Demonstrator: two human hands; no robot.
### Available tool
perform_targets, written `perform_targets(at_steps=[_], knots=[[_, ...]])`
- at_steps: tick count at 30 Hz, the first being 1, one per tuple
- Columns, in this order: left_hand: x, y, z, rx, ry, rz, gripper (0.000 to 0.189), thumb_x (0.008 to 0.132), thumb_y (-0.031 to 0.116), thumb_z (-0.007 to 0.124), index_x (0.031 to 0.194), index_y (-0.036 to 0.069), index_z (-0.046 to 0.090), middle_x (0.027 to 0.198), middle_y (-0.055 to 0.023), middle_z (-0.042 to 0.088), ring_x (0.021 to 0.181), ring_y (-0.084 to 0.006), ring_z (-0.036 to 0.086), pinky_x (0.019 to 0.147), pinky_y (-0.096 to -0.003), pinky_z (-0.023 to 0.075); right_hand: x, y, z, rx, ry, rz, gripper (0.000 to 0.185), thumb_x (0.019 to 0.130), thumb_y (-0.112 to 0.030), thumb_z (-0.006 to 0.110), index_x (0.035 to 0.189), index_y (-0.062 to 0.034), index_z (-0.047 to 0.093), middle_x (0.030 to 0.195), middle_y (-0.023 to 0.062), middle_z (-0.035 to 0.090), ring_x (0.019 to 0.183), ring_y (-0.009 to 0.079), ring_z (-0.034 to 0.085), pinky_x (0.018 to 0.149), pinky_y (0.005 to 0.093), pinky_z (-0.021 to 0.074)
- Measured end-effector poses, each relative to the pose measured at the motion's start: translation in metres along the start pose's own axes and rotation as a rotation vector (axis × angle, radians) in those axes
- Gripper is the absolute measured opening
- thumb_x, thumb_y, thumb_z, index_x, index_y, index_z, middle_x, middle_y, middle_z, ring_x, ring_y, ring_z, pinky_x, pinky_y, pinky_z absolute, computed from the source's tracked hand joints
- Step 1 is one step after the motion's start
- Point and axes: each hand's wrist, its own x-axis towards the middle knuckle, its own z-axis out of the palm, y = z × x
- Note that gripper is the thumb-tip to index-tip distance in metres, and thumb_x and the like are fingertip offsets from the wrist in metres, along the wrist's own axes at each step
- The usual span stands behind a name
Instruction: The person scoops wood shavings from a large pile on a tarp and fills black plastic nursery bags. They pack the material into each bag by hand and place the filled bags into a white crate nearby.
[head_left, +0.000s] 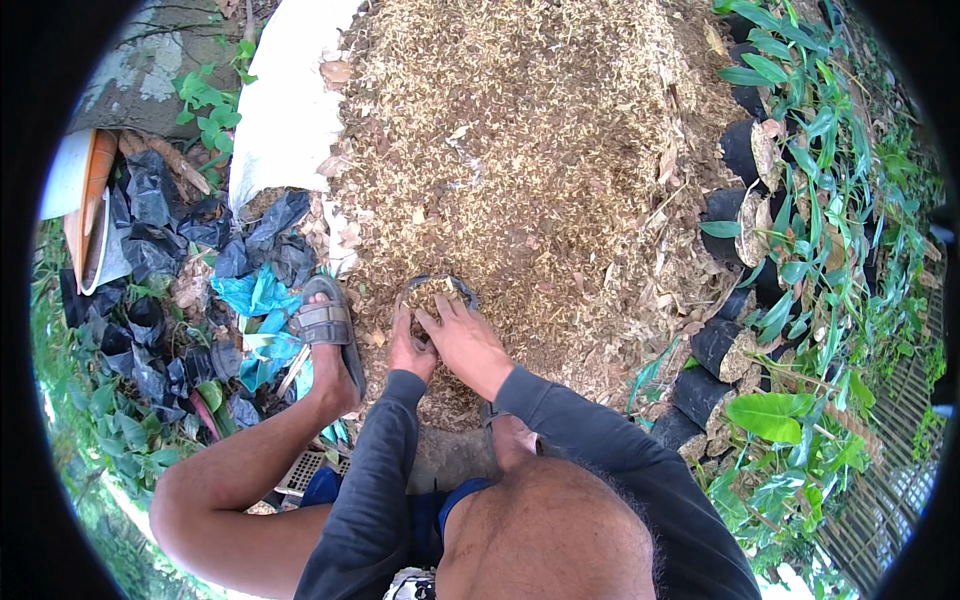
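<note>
A small black plastic grow bag (470, 293) sits on the ground between my feet, filled to the top with a brown and straw-coloured mix (429, 288). Around its near left side curls my left hand (409, 346), holding the bag. My right hand (466, 339) lies over the bag's near right side, its thumb and fingers apart and its fingertips on the mix. Most of the bag's wall is hidden beneath both hands. Beyond it spreads a broad bed of soil and pale husks (510, 165).
Filled black grow bags (712, 341) line the right side, with leafy plants (810, 172) beside them. A white sheet (289, 97) borders the bed's left. Crumpled black bags (154, 247) and turquoise plastic (259, 292) lie near my sandalled left foot (326, 319). A slatted bamboo panel (877, 465) stands lower right.
</note>
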Motion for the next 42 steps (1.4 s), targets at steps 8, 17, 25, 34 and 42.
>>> perform_targets(at_steps=[8, 17, 25, 34, 42], knots=[[-0.002, 0.024, -0.012, -0.012, 0.005, 0.053, 0.082, 0.079, -0.003, 0.067, 0.155, -0.004, 0.036, 0.167, -0.0148, 0.034, 0.079, -0.0205, 0.068, 0.071, -0.0311, 0.0572, -0.009, 0.039, -0.003, 0.073, 0.104, -0.057, 0.051, 0.093, -0.009, 0.063, 0.144, -0.0163, 0.058, 0.155, 0.0170, 0.048, 0.140, 0.0336, 0.051, 0.117, 0.0546, 0.0407], [0.016, 0.032, -0.036, 0.211, 0.027, 0.267, 0.068, 0.077, -0.006, 0.056, 0.145, -0.003, 0.051, 0.161, -0.0161, 0.043, 0.123, -0.0313, 0.063, 0.099, -0.0355, 0.0539, 0.005, 0.068, 0.009, 0.282, 0.154, 0.290, 0.031, 0.096, -0.020, 0.062, 0.118, 0.0010, 0.060, 0.080, 0.0212, 0.072, 0.077, 0.0420, 0.072, 0.076, 0.0514, 0.0578], [0.002, 0.043, -0.045, 0.192, -0.019, 0.248, 0.073, 0.076, -0.007, 0.054, 0.149, 0.000, 0.051, 0.161, -0.0139, 0.045, 0.143, -0.0352, 0.048, 0.117, -0.0381, 0.0417, 0.000, 0.069, 0.013, 0.359, 0.160, 0.299, 0.017, 0.095, -0.014, 0.061, 0.104, -0.0004, 0.066, 0.079, 0.0215, 0.069, 0.070, 0.0385, 0.069, 0.072, 0.0503, 0.0567], [-0.004, 0.043, -0.036, 0.178, -0.036, 0.209, 0.076, 0.077, -0.006, 0.052, 0.152, 0.009, 0.051, 0.162, -0.0140, 0.043, 0.144, -0.0351, 0.048, 0.115, -0.0389, 0.0448, -0.014, 0.077, -0.005, 0.260, 0.369, 0.142, 0.022, 0.094, -0.019, 0.067, 0.113, -0.0084, 0.069, 0.113, 0.0168, 0.068, 0.107, 0.0343, 0.067, 0.090, 0.0473, 0.0556], [0.037, 0.035, -0.050, 0.195, -0.150, 0.270, 0.068, 0.078, -0.004, 0.054, 0.144, 0.008, 0.060, 0.154, -0.0169, 0.052, 0.139, -0.0360, 0.052, 0.117, -0.0397, 0.0426, -0.031, 0.043, 0.005, 0.148, -0.038, -0.129, 0.028, 0.095, -0.019, 0.065, 0.121, -0.0099, 0.070, 0.122, 0.0067, 0.061, 0.128, 0.0267, 0.049, 0.114, 0.0474, 0.0399]])
